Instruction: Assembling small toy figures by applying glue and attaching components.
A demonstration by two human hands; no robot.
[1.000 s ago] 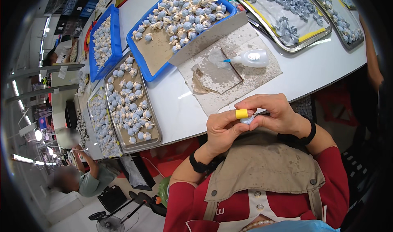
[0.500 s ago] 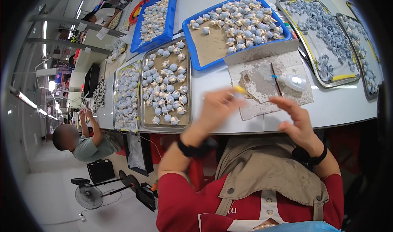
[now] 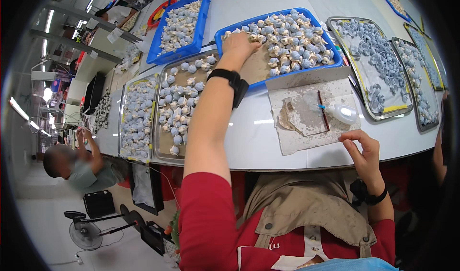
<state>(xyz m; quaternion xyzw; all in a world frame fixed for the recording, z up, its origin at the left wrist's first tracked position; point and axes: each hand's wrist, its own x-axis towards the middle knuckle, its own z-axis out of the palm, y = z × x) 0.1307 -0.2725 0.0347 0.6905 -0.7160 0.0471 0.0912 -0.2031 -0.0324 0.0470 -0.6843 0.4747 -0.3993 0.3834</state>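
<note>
My left hand (image 3: 238, 46) reaches far forward into the left end of a blue-rimmed tray (image 3: 221, 41). It rests among small blue-and-cream ball-shaped pieces (image 3: 292, 41); its thumb points right, and its fingertips are hidden. Near the front edge of the table is my right hand (image 3: 365, 152), raised with thumb and forefinger loosely curved and a small gap between the tips. Nothing shows in it. Beyond it lies a stained grey work board (image 3: 306, 144) with a thin dark reddish stick (image 3: 324, 110) and a clear-white rounded bottle (image 3: 346, 113) on it.
Left of my forearm are metal trays of similar pieces (image 3: 175, 103) and a deep blue bin (image 3: 203, 27). At right stands a metal tray of loose grey-blue petal-like parts (image 3: 383, 65). A co-worker (image 3: 79, 168) sits at left, near a standing fan (image 3: 86, 232).
My left hand has gone from above the work board to the blue tray. The right hand has shifted slightly right and nearer, its fingers curling. A yellow item by the left hand no longer shows.
</note>
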